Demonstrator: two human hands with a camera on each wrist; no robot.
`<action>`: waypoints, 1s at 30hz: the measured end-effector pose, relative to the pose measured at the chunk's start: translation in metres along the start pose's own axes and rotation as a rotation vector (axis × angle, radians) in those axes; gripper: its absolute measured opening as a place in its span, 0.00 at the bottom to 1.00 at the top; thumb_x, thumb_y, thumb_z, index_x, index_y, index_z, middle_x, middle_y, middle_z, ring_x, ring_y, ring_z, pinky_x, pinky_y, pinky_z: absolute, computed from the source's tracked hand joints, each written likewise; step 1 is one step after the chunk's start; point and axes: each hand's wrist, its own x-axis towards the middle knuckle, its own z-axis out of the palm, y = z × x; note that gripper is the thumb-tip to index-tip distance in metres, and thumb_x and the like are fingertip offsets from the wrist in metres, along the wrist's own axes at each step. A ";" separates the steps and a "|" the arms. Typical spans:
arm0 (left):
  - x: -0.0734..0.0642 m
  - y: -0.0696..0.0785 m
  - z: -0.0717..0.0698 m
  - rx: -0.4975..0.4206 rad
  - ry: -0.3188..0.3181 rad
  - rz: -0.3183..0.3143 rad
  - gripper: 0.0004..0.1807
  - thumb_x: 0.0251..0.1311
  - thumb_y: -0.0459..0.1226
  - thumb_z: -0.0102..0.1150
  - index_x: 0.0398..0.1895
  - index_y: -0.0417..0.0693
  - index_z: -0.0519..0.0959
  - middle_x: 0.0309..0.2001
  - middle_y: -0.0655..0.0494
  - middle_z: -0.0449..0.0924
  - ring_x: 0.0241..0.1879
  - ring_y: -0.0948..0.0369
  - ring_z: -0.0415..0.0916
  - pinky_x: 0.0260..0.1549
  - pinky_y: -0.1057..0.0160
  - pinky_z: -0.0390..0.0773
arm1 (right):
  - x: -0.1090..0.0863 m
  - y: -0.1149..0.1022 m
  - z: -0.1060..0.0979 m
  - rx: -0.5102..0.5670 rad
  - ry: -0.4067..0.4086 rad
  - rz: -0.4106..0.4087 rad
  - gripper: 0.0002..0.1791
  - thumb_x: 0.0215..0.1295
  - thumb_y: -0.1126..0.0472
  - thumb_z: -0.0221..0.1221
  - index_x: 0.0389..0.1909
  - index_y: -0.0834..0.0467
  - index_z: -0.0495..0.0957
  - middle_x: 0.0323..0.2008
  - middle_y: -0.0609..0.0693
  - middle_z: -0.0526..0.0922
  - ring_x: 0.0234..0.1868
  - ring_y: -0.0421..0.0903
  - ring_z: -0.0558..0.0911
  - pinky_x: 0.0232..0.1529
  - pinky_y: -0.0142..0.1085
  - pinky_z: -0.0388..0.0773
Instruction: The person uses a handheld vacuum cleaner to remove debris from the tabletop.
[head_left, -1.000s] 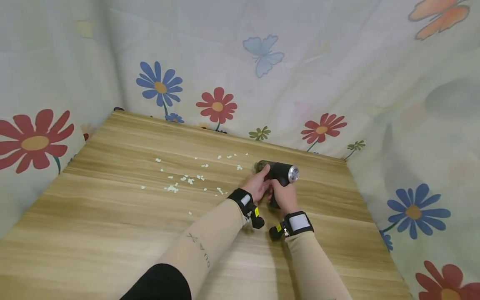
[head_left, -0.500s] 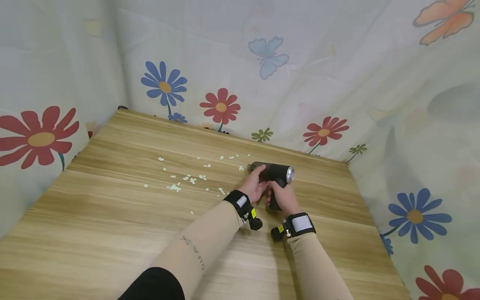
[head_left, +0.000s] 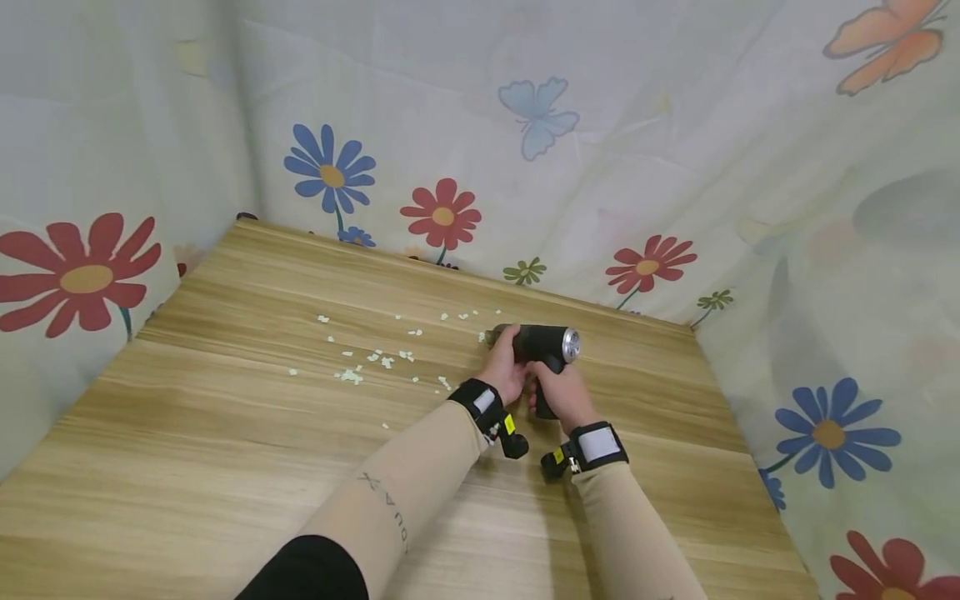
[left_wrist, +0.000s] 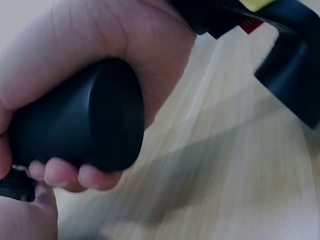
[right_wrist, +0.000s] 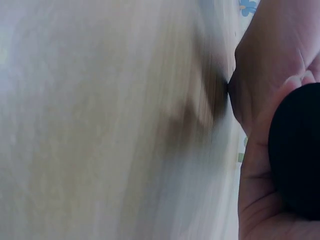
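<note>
A black pistol-shaped handheld vacuum (head_left: pixel 542 340) with a silver rear end and a smoky nozzle is held over the table. My left hand (head_left: pixel 504 372) grips its front part, thumb on the upper side. My right hand (head_left: pixel 564 392) is wrapped around the handle; in the left wrist view the handle's flat black base (left_wrist: pixel 117 115) sticks out below the curled fingers (left_wrist: pixel 62 172). The nozzle points left, beside a few paper scraps (head_left: pixel 482 337). More pale scraps (head_left: pixel 350 376) lie scattered further left.
The wood-grain table (head_left: pixel 225 400) meets a flower-printed cloth (head_left: pixel 420 100) at the back and on both sides. Each wrist wears a black band with a small camera, the left camera (head_left: pixel 513 444) close to the right one (head_left: pixel 555 463).
Both hands have carried the vacuum a short way left, bringing its nozzle up to the nearest scraps. The view has shifted slightly. Both grips stay as they were.
</note>
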 end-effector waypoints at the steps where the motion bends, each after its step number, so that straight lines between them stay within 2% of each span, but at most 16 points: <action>1: 0.000 0.001 0.000 0.008 0.006 0.006 0.22 0.62 0.48 0.58 0.49 0.39 0.77 0.44 0.50 0.80 0.43 0.61 0.77 0.41 0.71 0.77 | 0.000 0.000 0.001 -0.005 -0.004 0.000 0.17 0.63 0.54 0.58 0.40 0.65 0.70 0.23 0.55 0.73 0.18 0.49 0.74 0.19 0.40 0.78; 4: 0.002 0.002 -0.003 0.025 0.013 0.007 0.23 0.63 0.50 0.59 0.49 0.39 0.77 0.44 0.50 0.81 0.43 0.61 0.77 0.40 0.71 0.77 | 0.001 -0.001 0.004 -0.012 -0.002 -0.003 0.17 0.63 0.54 0.58 0.40 0.65 0.70 0.24 0.55 0.74 0.18 0.50 0.75 0.20 0.41 0.79; 12: 0.008 0.005 -0.011 0.031 0.003 0.004 0.30 0.61 0.52 0.62 0.54 0.36 0.76 0.48 0.47 0.80 0.47 0.61 0.77 0.47 0.69 0.76 | 0.006 0.002 0.009 -0.014 0.024 -0.021 0.16 0.62 0.54 0.58 0.40 0.63 0.70 0.26 0.58 0.74 0.19 0.51 0.75 0.20 0.41 0.78; 16: 0.013 0.008 -0.013 0.079 -0.038 0.002 0.31 0.66 0.53 0.55 0.59 0.37 0.73 0.55 0.46 0.77 0.53 0.59 0.73 0.53 0.69 0.73 | 0.008 0.003 0.015 -0.017 0.060 -0.054 0.17 0.62 0.53 0.58 0.40 0.63 0.70 0.24 0.58 0.75 0.18 0.50 0.76 0.19 0.41 0.79; 19: 0.022 0.011 -0.013 0.106 -0.123 -0.015 0.31 0.71 0.53 0.46 0.64 0.37 0.68 0.62 0.45 0.71 0.60 0.57 0.68 0.58 0.67 0.69 | 0.009 0.004 0.019 -0.039 0.094 -0.078 0.18 0.64 0.50 0.57 0.40 0.63 0.70 0.24 0.58 0.77 0.18 0.50 0.78 0.21 0.40 0.80; 21: 0.027 0.014 -0.012 0.126 -0.164 -0.032 0.32 0.72 0.53 0.41 0.65 0.37 0.67 0.65 0.45 0.68 0.63 0.56 0.66 0.60 0.66 0.68 | 0.009 0.003 0.021 -0.057 0.103 -0.093 0.20 0.66 0.49 0.56 0.41 0.64 0.71 0.25 0.60 0.78 0.20 0.51 0.80 0.24 0.40 0.81; 23: 0.032 0.018 -0.011 0.149 -0.176 -0.045 0.31 0.73 0.53 0.40 0.65 0.37 0.67 0.65 0.44 0.68 0.63 0.55 0.66 0.60 0.65 0.68 | 0.008 0.002 0.023 -0.079 0.095 -0.109 0.21 0.67 0.49 0.55 0.45 0.65 0.72 0.28 0.62 0.80 0.23 0.53 0.82 0.30 0.40 0.81; 28: 0.042 0.029 -0.009 0.235 -0.119 -0.065 0.31 0.71 0.53 0.44 0.61 0.36 0.71 0.56 0.44 0.76 0.56 0.55 0.73 0.55 0.62 0.74 | 0.009 -0.003 0.023 -0.105 0.020 -0.175 0.25 0.72 0.49 0.51 0.60 0.63 0.66 0.40 0.65 0.80 0.38 0.58 0.82 0.50 0.43 0.75; 30: 0.044 0.034 -0.006 0.255 -0.124 -0.072 0.30 0.71 0.53 0.44 0.61 0.36 0.71 0.54 0.45 0.76 0.56 0.55 0.73 0.55 0.62 0.75 | 0.011 -0.005 0.022 -0.095 -0.016 -0.200 0.26 0.73 0.49 0.51 0.62 0.63 0.65 0.41 0.68 0.80 0.41 0.61 0.81 0.55 0.43 0.70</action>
